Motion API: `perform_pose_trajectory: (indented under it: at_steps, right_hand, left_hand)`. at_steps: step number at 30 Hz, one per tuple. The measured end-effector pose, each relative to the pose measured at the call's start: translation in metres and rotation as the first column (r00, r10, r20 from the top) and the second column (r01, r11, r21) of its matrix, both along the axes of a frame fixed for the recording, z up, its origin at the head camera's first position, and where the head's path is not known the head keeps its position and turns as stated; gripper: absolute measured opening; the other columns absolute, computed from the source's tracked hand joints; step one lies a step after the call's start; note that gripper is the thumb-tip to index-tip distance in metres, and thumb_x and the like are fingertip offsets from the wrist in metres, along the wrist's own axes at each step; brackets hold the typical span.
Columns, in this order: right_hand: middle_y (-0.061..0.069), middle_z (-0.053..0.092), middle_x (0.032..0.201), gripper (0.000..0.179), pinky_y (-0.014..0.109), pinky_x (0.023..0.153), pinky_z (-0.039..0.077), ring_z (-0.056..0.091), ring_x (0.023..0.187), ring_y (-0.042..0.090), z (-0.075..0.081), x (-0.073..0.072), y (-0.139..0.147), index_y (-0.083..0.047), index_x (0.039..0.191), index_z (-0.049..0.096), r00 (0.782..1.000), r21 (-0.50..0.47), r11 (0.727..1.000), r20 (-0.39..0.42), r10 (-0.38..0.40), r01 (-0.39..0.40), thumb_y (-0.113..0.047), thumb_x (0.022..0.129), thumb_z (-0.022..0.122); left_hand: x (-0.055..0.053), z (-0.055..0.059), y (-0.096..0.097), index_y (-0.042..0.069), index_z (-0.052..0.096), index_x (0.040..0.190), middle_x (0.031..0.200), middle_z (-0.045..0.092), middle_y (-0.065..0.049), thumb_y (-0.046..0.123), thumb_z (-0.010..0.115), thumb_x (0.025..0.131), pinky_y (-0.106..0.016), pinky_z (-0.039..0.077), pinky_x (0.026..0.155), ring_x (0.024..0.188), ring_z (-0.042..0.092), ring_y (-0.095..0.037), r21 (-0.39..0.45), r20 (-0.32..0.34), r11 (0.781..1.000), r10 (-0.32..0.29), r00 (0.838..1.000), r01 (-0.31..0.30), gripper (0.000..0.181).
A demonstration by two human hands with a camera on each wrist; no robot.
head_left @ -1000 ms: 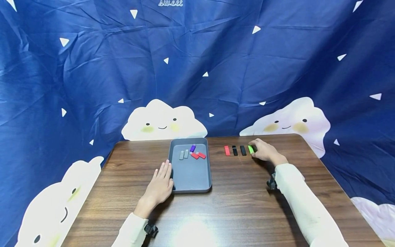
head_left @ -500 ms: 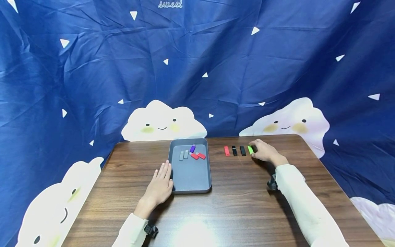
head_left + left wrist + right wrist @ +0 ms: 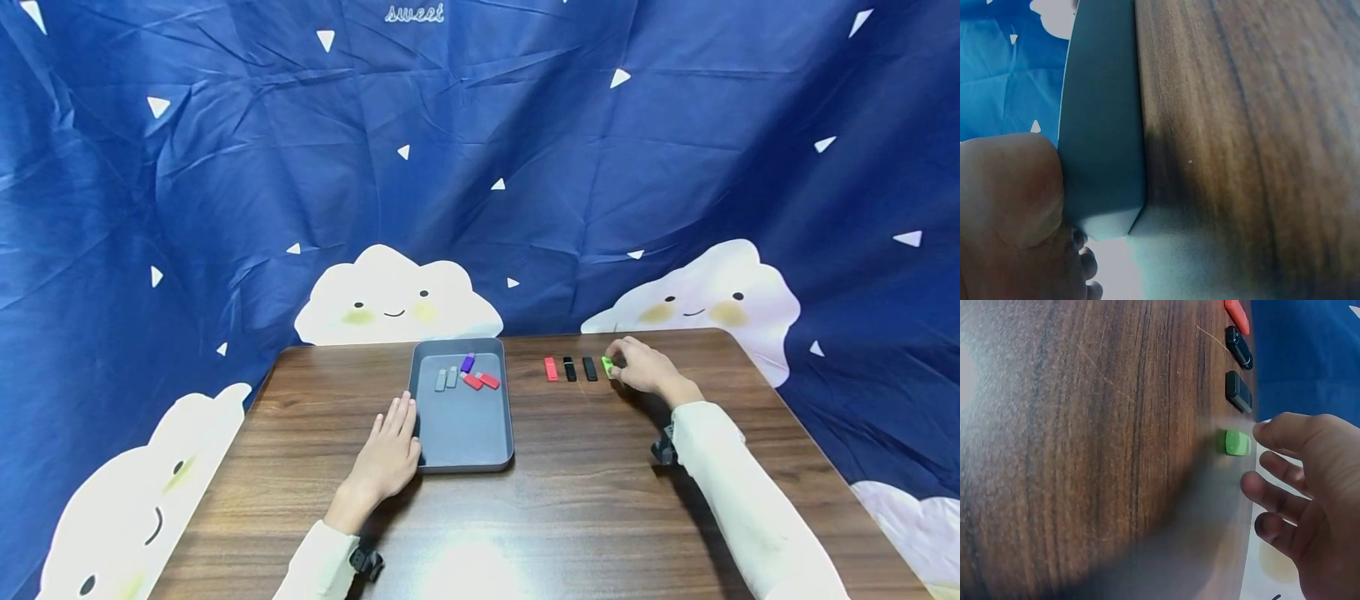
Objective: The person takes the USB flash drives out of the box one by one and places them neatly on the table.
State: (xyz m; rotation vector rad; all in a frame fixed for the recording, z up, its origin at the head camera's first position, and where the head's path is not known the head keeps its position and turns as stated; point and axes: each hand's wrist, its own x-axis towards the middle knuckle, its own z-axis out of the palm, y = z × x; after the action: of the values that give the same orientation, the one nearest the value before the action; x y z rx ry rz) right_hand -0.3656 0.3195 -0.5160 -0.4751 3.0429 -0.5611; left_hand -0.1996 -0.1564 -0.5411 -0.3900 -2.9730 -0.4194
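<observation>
One green USB stick (image 3: 1237, 443) lies on the table (image 3: 585, 500), right of centre in head frame, right end of a row. Right hand (image 3: 642, 367) just beside it, fingers loosely bent, apart, gripping nothing. Leftward in row: black USB stick (image 3: 590, 369), second black USB stick (image 3: 570, 369), red USB stick (image 3: 551, 369). Risk: stick looks small and smooth; shallow pinch could slip or skid it into the nearest black one. Mid-frame tray (image 3: 465, 433) holds two grey sticks (image 3: 440, 381), two red sticks (image 3: 489, 381), one purple stick (image 3: 468, 362) in its upper half. Left hand (image 3: 387, 451) straight-fingered along tray's left wall, holding nothing; pushing hard could shift it. Blue cloud-print backdrop (image 3: 480, 125) fills upper frame.
</observation>
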Motion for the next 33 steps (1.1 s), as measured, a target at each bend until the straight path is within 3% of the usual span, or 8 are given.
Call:
perform_pose_trajectory:
  at_steps: [8,23,33]
  right_hand:
    - [0.001,0.07,0.097,0.006,0.05,0.078,0.054,0.065,0.089,0.023,0.008,0.0,-0.007,-0.015,0.099,0.067,0.998,-0.011,1.0,-0.058,0.001,-0.002,-0.02,0.098,0.067]
    - [-0.003,0.069,0.088,0.005,0.046,0.07,0.053,0.064,0.082,0.019,0.029,0.005,-0.035,-0.02,0.092,0.067,0.986,0.036,0.997,-0.151,0.07,-0.065,-0.02,0.097,0.069]
    - [-0.005,0.07,0.086,0.005,0.044,0.067,0.054,0.064,0.078,0.015,0.044,0.004,-0.052,-0.02,0.092,0.068,0.972,0.091,0.985,-0.173,0.158,-0.144,-0.02,0.097,0.07]
  left_hand:
    - [0.0,0.0,0.001,-0.01,0.03,0.163,0.175,0.024,-0.025,0.016,0.047,0.109,-0.063,0.024,0.131,0.163,0.025,-0.043,0.01,-0.003,1.0,-0.002,1.0,0.002,0.062]
    - [0.0,0.001,0.0,-0.01,0.029,0.163,0.175,0.024,-0.025,0.017,0.047,0.11,-0.062,0.024,0.131,0.163,0.025,-0.044,-0.012,0.004,1.0,-0.002,1.0,0.002,0.063]
    - [0.0,0.0,-0.001,-0.009,0.029,0.164,0.175,0.023,-0.025,0.017,0.046,0.109,-0.063,0.024,0.132,0.163,0.025,-0.044,-0.002,0.004,1.0,-0.003,1.0,0.003,0.063]
